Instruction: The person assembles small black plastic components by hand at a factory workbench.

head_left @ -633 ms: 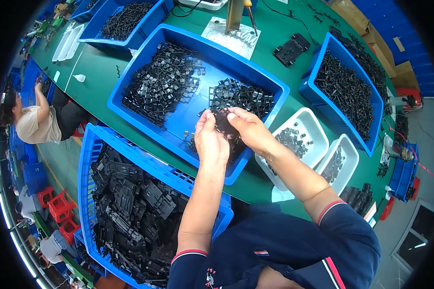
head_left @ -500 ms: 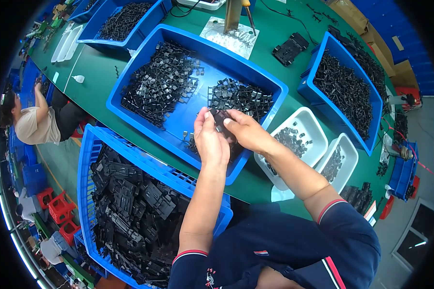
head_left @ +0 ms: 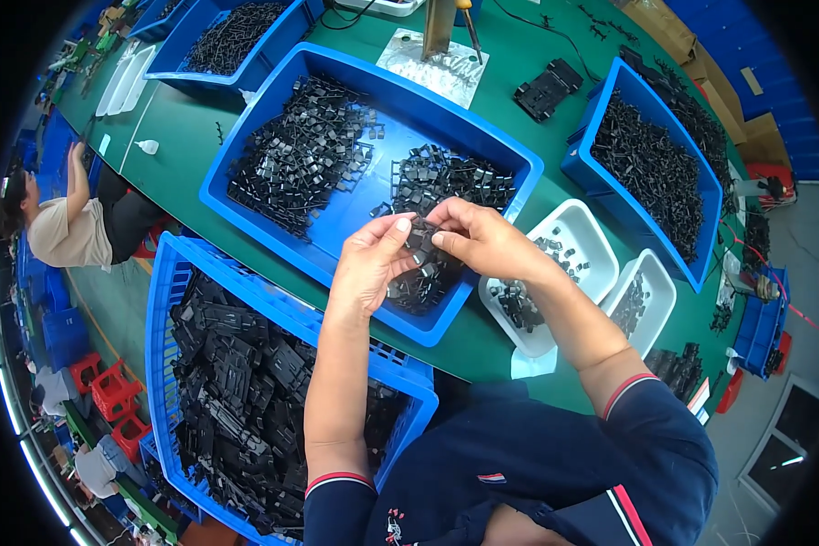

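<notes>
Between my two hands is a small black plastic part (head_left: 420,238), partly hidden by the fingers. My left hand (head_left: 371,264) pinches its left side with thumb and fingertips. On the other side, my right hand (head_left: 484,240) grips it between thumb and bent fingers. Both hands hover over the near right part of a large blue tray (head_left: 337,264). In this tray lie a big heap of black plastic clips (head_left: 300,150) at the left and a smaller heap of black parts (head_left: 455,177) at the right.
White trays of small pieces (head_left: 596,273) (head_left: 655,323) stand right of my hands. A blue bin (head_left: 578,164) of black parts is farther right. Below left, a blue crate (head_left: 168,364) holds larger black parts. A metal post (head_left: 439,32) rises behind. Another person (head_left: 73,227) sits at left.
My left hand and forearm have shifted left, and the fingers have changed their hold. The right hand has turned slightly; the black part shows more between them. The other person's arm has risen.
</notes>
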Demonstrator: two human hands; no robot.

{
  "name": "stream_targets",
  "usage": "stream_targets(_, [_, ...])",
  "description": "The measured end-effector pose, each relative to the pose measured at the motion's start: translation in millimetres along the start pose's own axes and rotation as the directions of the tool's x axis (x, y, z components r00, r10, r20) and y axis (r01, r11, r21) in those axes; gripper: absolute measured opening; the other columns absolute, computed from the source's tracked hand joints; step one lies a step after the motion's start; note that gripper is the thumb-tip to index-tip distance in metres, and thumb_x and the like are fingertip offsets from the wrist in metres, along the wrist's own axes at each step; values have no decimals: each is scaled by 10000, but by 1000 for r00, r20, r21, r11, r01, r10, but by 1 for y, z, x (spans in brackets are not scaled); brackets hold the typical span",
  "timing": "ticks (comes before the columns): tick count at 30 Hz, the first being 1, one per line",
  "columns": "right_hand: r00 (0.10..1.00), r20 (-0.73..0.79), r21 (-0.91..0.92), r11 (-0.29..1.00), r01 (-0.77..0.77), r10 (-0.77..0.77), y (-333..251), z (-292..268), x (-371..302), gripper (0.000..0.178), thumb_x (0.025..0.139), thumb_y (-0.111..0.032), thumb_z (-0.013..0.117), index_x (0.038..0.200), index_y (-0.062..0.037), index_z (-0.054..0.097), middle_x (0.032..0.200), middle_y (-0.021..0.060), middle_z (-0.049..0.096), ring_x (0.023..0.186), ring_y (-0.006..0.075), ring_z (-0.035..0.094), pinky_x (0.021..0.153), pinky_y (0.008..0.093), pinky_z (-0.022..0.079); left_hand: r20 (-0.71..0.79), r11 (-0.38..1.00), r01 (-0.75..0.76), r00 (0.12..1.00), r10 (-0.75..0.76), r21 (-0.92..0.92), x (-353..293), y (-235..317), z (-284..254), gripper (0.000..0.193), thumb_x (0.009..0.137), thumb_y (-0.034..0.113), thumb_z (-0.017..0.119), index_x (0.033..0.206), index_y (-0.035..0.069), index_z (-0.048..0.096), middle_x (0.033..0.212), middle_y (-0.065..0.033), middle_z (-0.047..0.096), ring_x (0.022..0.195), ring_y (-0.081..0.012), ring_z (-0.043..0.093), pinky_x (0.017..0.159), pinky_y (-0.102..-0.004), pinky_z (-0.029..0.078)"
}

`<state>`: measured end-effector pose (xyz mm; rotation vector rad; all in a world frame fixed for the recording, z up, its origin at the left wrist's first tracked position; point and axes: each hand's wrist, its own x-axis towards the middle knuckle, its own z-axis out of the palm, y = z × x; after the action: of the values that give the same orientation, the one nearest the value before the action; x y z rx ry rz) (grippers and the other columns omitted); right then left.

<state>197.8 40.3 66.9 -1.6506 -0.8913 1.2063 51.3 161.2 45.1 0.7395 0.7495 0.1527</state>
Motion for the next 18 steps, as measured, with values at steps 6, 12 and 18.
stream_targets(6, [965,-258,338,931,139,-51,17,-17,1,166,888,-115,576,1032,-35,554,917,32,621,831,98,575,759,239,470,-48,982,-190,981,189,-20,-1,1,4,254,868,152,631,1071,3,604,920,-69,637,782,-121,599,685,-257,517])
stream_targets(12, [975,-178,345,919,190,-135,2,-5,-12,160,859,-119,633,986,-29,596,943,11,613,838,75,560,749,232,468,-150,958,-270,947,283,98,-4,2,20,255,870,144,628,1074,-8,612,933,-78,640,789,-111,592,679,-245,519])
stream_targets(18, [971,-228,109,989,103,-76,1,11,-11,107,847,-60,634,939,-43,582,868,-34,583,792,34,524,706,193,443,-108,934,-326,933,342,147,-8,5,29,229,886,104,594,1079,-18,609,937,-71,625,808,-116,601,705,-249,537])
